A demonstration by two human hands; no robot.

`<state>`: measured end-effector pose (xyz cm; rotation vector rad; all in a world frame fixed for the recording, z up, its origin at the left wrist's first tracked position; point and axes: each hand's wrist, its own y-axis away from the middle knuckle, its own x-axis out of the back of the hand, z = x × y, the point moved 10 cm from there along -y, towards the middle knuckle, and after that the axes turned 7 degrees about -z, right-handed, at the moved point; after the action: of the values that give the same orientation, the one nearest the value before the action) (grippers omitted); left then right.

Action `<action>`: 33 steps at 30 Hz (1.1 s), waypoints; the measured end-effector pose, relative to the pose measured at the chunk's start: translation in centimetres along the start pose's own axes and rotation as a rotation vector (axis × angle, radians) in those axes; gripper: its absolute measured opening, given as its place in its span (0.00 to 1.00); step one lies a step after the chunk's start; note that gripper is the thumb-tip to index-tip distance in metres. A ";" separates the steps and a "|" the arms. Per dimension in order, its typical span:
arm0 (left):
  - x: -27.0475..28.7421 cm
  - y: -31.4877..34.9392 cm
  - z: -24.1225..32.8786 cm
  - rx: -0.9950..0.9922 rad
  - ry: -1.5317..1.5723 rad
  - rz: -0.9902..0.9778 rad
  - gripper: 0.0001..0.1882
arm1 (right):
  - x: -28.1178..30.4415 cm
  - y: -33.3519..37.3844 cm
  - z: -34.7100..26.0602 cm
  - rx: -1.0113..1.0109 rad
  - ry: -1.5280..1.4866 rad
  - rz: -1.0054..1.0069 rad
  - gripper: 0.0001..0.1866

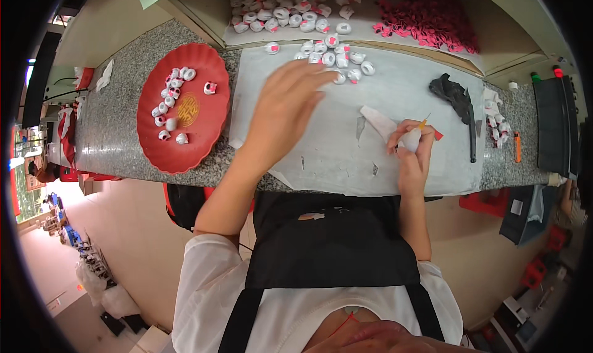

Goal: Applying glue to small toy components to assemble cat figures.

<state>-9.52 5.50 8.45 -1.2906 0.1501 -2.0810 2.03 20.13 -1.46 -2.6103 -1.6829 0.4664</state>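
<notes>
My left hand [281,109] reaches over the paper-covered worktop, fingers stretched out with nothing seen in them. Its fingertips are next to a small cluster of white ring-shaped pieces [341,60], some with pink patches; whether they touch one is unclear. In my right hand [415,152] is a small white squeeze bottle [411,140] with an orange nozzle and thin needle tip pointing up and away. A white cloth or paper scrap [378,122] lies beside that hand, and a little red piece shows behind its fingers.
At the left, a red scalloped plate [213,127] carries several white and pink pieces. Shelf compartments at the back hold a heap of white pieces [281,13] and many pink pieces [426,28]. Crumpled black plastic [451,96], a dark stick [473,133] and an orange tool [517,147] lie right.
</notes>
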 end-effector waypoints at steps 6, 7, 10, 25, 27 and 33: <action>-8.3 -5.3 2.1 -0.269 -0.318 -0.105 0.15 | -0.1 0.8 -0.8 0.025 0.031 0.031 0.14; -10.1 -5.7 0.8 -0.189 -0.380 -0.250 0.15 | -0.4 0.9 -1.1 0.032 0.032 0.037 0.14; -10.5 -5.9 0.4 -0.169 -0.390 -0.235 0.13 | -0.7 0.9 -1.8 0.097 0.040 0.029 0.16; -9.5 2.5 -1.5 0.493 1.587 0.055 0.11 | 3.3 -0.6 -5.0 0.168 -0.387 0.299 0.17; -9.2 2.7 -1.3 0.422 1.634 0.096 0.12 | 2.5 -0.4 -5.7 0.182 -0.348 0.273 0.17; -8.6 3.4 -1.6 0.444 1.580 0.172 0.14 | -0.1 1.0 -8.8 0.450 0.172 0.253 0.17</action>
<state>-6.73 7.64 -0.29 0.7692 0.4061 -2.2707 5.04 20.97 6.79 -2.4440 -1.0540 0.5316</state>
